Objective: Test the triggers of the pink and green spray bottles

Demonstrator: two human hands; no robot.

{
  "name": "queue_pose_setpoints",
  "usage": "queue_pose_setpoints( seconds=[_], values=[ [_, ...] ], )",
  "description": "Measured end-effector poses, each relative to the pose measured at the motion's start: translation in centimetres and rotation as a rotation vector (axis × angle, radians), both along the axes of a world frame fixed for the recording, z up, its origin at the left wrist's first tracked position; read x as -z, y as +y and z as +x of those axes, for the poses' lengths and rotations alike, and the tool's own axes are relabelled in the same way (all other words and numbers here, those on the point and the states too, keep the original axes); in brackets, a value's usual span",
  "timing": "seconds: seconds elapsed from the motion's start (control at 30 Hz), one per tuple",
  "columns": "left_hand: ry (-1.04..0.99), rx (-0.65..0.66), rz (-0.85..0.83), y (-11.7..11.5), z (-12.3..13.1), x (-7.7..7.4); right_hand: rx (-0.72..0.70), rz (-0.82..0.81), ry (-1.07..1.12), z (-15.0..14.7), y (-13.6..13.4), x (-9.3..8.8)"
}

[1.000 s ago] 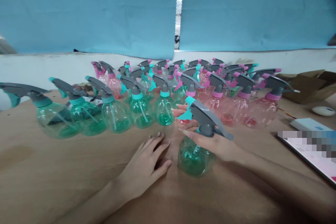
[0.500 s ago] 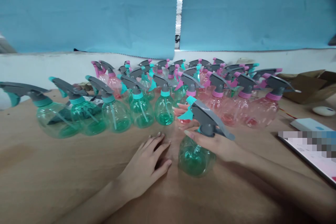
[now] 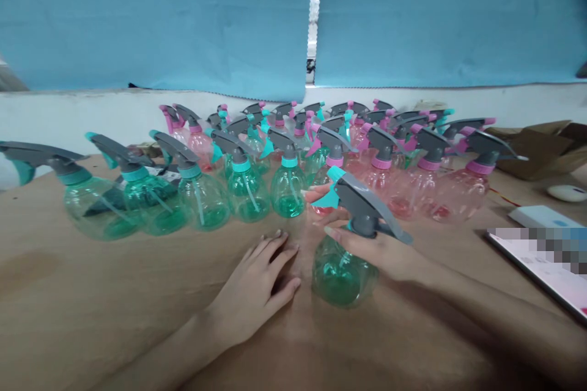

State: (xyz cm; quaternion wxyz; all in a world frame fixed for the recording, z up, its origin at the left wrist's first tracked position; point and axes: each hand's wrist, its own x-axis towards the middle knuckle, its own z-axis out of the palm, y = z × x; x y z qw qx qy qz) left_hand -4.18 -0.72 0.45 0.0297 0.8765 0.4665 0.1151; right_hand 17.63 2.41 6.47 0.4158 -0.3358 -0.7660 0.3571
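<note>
A clear green spray bottle [image 3: 345,281] with a grey head and turquoise trigger stands upright on the wooden table, closest to me. My right hand [image 3: 371,250] is wrapped round its neck, thumb in front and fingers partly hidden behind. To its left, my left hand [image 3: 259,290] lies flat on the tabletop, fingers spread, holding nothing. Beyond both hands runs a front row of spray bottles: green ones such as this green bottle [image 3: 288,192] on the left, and pink ones such as this pink bottle [image 3: 458,195] on the right.
More spray bottles with pink or turquoise nozzles crowd behind the front row. At right are a tablet-like screen [image 3: 541,269], a white box [image 3: 550,220], a white mouse [image 3: 566,193] and a brown cardboard box [image 3: 541,149]. Blue cloth [image 3: 160,24] hangs at the back.
</note>
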Motion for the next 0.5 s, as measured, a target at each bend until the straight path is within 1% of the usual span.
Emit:
queue_pose_setpoints(
  seconds=[0.17,0.37,0.5],
  values=[
    [-0.005,0.008,0.001,0.09,-0.11,0.24,-0.016,0.009,0.027,0.09,-0.14,-0.52],
    [-0.001,0.016,0.012,0.15,-0.18,0.30,0.070,-0.008,-0.095,0.88,-0.62,-0.63],
    [0.013,0.015,0.011,0.13,-0.13,0.18,0.020,0.013,-0.074,0.72,-0.46,-0.53]
  ],
)
